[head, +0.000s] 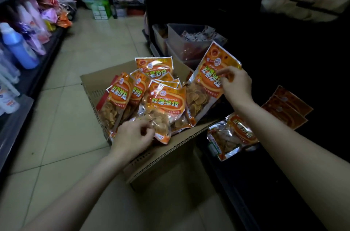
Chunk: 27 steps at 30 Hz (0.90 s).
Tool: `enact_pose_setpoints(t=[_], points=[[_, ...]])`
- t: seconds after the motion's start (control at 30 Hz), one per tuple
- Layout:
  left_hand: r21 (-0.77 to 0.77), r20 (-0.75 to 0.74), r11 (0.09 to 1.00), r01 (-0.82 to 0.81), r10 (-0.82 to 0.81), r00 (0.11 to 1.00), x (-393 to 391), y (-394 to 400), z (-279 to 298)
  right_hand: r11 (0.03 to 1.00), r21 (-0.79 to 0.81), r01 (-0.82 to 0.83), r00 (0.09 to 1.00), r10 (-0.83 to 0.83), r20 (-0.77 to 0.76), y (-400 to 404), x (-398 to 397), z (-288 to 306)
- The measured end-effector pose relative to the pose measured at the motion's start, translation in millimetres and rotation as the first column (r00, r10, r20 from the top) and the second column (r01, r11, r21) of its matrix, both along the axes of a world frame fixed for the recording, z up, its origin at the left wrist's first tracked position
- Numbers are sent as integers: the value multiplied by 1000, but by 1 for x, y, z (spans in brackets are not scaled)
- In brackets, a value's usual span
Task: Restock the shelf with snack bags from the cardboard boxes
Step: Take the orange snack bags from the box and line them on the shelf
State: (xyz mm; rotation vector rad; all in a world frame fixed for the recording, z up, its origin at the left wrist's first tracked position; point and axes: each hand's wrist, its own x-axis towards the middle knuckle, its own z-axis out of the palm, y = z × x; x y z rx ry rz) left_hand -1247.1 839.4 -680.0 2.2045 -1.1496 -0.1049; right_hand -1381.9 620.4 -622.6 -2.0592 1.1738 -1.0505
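Your left hand [132,136], low centre of the frame, curls its fingers on the bottom corner of a bag [164,111] at the near rim of the box [161,157]. Farther up, your right hand [236,84] pinches another bag [206,83] by its right edge, long axis tilted up-right. That hand is nearer the dark shelf [284,183] at the right, where bags [231,134] already lie.
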Motion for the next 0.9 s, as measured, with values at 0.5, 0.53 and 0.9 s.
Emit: enact_pose_setpoints(t=[0.5,0.53,0.9], points=[[376,-283,894,-245,362,888,-3,-65,-15,991,-88,-100,993,94,-71,14,-23,8],[322,-310,916,-239,340,888,-1,-60,-15,994,-101,-44,998,39,-47,10,-25,8],[-6,-209,972,234,-230,950,-27,-59,16,993,46,-105,983,111,-144,44,11,11]])
